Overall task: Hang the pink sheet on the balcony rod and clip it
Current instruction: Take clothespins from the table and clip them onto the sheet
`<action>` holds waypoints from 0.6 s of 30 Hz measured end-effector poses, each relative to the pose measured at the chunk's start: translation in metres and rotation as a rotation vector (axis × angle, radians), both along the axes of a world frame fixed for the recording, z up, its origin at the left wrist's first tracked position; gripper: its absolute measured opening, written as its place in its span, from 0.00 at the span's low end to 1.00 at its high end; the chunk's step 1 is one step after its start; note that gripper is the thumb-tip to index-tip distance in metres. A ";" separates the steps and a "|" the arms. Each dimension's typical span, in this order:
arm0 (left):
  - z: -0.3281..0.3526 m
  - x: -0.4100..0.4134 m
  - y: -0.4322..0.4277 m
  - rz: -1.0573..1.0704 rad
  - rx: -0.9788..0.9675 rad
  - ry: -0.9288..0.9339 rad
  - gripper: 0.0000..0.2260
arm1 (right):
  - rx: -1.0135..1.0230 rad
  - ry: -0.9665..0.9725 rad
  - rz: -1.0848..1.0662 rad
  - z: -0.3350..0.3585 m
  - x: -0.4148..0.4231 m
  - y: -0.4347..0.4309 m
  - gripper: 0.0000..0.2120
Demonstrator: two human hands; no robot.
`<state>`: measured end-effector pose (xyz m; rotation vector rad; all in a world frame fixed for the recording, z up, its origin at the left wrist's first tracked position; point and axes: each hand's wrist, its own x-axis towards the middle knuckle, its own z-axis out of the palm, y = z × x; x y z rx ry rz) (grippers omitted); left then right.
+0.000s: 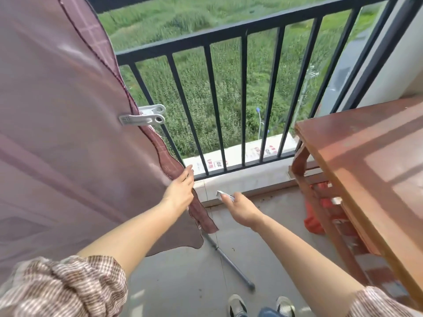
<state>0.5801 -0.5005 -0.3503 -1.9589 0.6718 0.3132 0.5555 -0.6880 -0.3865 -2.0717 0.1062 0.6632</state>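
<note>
The pink sheet (59, 138) hangs over the black balcony railing (206, 40) and fills the left of the view. A white clip (144, 116) pins its darker checked border to a railing bar. My left hand (179, 191) grips the sheet's lower edge by the hem, close to the foot of the railing. A second white clip (223, 194) is held in my right hand (240, 208), low over the floor and just right of the sheet's edge.
A reddish wooden table (370, 161) stands at the right, with red cloth (314, 221) on the floor under it. A grey metal rod (231, 263) lies on the concrete floor. My shoes (238, 305) show at the bottom. Green field lies beyond the bars.
</note>
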 end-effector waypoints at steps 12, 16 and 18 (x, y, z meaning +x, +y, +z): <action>0.001 0.024 0.004 0.023 -0.323 0.262 0.09 | -0.007 -0.108 0.136 -0.015 0.005 0.018 0.12; 0.007 0.025 0.002 0.136 -0.424 0.294 0.14 | -0.153 -0.250 0.210 -0.030 0.013 0.025 0.11; 0.009 0.026 -0.002 0.246 -0.455 0.259 0.14 | -0.155 -0.256 0.219 -0.032 0.016 0.027 0.16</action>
